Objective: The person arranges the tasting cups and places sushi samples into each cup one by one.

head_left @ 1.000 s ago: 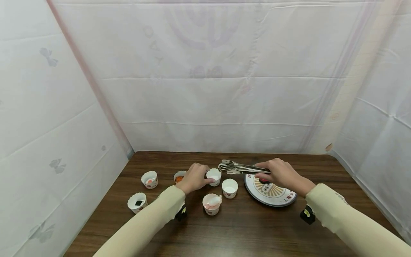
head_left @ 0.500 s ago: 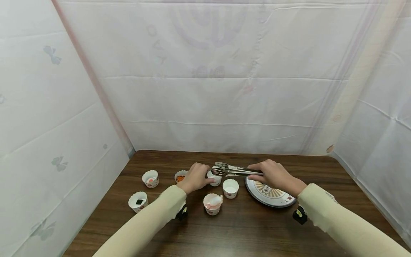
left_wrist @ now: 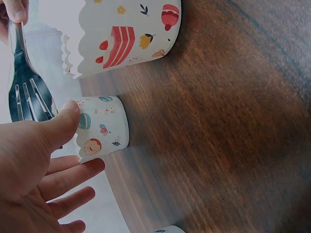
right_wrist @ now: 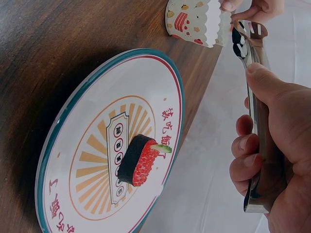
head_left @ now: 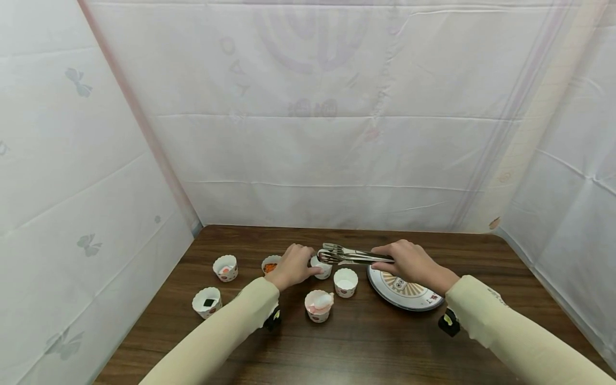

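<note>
My left hand (head_left: 291, 266) holds a small white paper baking cup (left_wrist: 104, 126) at its scalloped rim, thumb on one side and forefinger on the other. In my right hand (head_left: 406, 262) is a pair of metal serving tongs (head_left: 358, 257), gripped along the arms. Their forked tips lie over the mouth of that cup, so its inside is hidden in the head view. Below the right hand, a round plate (right_wrist: 53, 121) with a teal rim bears a piece of sushi (right_wrist: 138, 160), dark-wrapped and topped with red roe and a green slice.
Another white cup (head_left: 345, 282) stands between the held cup and the plate. Nearer sits a cup with pink and white pieces (head_left: 318, 306). Toward the left are a cup with orange bits (head_left: 270, 266), one with a dark square (head_left: 207, 302) and one with a reddish piece (head_left: 225, 268).
My right hand has moved left with the tongs, bringing their tips from beside the held cup to over it. My left hand stays at the cup. The last half second shows almost no movement.
</note>
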`<state>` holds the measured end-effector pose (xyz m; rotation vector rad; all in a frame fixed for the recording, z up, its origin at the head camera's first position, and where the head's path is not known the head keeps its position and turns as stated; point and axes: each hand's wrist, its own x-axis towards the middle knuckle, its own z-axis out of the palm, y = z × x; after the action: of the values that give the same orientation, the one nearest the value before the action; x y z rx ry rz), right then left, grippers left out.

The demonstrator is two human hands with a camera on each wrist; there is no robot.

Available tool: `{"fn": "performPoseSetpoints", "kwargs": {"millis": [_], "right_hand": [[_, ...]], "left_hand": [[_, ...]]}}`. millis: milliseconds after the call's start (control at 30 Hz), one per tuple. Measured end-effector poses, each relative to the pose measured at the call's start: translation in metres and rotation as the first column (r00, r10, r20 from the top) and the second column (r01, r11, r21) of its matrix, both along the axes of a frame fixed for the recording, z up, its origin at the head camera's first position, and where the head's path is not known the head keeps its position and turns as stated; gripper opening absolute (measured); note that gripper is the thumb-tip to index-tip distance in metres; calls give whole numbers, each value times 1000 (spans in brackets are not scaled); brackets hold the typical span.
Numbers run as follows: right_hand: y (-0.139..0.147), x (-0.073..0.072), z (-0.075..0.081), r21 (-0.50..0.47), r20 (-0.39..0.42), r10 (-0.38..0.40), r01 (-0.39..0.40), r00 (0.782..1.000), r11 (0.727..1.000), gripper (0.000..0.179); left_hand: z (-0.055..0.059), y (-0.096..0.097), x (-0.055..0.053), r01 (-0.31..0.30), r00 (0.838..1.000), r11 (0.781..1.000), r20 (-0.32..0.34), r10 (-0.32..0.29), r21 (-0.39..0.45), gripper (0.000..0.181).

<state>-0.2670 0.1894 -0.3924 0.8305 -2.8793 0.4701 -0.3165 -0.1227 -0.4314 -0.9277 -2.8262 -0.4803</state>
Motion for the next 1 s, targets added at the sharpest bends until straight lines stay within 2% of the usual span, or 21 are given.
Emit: {"fn": "performPoseSetpoints", "kwargs": {"millis": [467,767,1000], "right_hand": [[-2,1,-1,50,26,-27,25,999,998,50],[3,1,-4,8,0,-27,27,1000,1000,52],[9,1,-2,-5,12,-52,52,999,999,53]], "left_hand": [[0,-1,2,-13,1000,1000,21,13,1,35],[1,-1,1,-5,1000,1000,27,5,10,28],[1,-1,-1,9,1000,1000,15,-9,18,25]]}}
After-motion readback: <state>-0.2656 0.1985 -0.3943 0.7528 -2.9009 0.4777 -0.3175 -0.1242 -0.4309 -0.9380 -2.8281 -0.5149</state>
